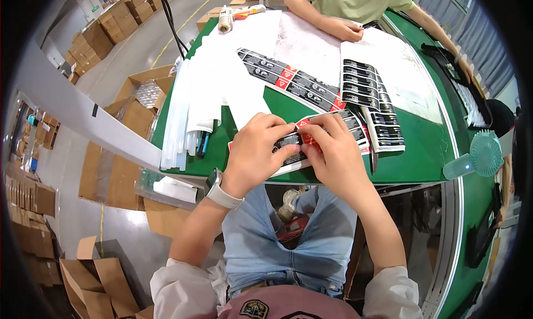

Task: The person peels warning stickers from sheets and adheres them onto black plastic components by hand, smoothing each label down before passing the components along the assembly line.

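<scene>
My left hand (254, 152) and my right hand (337, 157) meet at the near edge of the green table. Thumbs and fingers of both are pinched closely together on a black, red and white sticker sheet (353, 122). What lies right between the fingertips is partly hidden by them. Just beyond, a long strip of similar black and red stickers (308, 87) slants across white paper. To the right lies a folded sheet of black labels (384, 122), and a narrow dark pointed tool (374, 161) pokes out beside it at the table edge.
Translucent sticks (180, 119) and pens (204, 143) lie at the table's left, a glue gun (226, 20) at its far left. Across sits a person in a green shirt (355, 1). A turquoise handheld fan (483, 155) stands right. Cardboard boxes (114, 177) crowd the floor.
</scene>
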### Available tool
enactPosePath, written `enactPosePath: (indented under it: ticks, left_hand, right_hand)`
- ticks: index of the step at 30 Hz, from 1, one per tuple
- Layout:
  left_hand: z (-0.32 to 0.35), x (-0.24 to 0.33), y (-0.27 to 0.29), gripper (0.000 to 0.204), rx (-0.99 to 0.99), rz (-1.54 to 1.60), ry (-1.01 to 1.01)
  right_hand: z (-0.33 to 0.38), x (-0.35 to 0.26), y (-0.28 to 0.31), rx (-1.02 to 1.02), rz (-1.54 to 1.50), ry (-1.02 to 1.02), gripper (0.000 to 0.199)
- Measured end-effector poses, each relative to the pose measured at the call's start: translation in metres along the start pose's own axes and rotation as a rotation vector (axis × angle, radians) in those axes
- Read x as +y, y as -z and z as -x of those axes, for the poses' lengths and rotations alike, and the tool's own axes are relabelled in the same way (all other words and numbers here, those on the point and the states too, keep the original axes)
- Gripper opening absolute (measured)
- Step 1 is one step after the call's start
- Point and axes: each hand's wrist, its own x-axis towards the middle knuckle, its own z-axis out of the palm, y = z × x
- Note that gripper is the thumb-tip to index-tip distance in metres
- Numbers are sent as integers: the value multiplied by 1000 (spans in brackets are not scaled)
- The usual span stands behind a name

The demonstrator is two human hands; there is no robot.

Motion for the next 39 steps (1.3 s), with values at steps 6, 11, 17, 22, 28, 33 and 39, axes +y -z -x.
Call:
enactPosePath:
  ticks: [6,11,17,22,28,33,39]
  left_hand:
    - [2,-2,-1,37,11,31,-6]
    - [3,-4,-4,36,25,52,-13]
    - [4,-2,-1,38,14,14,-34]
    - [4,-1,1,41,28,-5,-44]
    - [5,0,3,34,-3,67,-1]
    - [6,-4,7,27,-4,137,3]
    - [12,-20,29,29,-53,259,66]
  right_hand:
    - [-11,4,-1,-81,35,-27,17]
    - [-14,7,-5,-126,47,-52,15]
    - [-16,6,-5,-174,-19,-93,16]
    - [-10,6,-8,-30,19,-22,19]
    - [-5,4,-8,-29,16,-8,19]
    - [-5,2,-10,-15,8,-21,16]
    - [-6,1,-11,5,-53,-74,13]
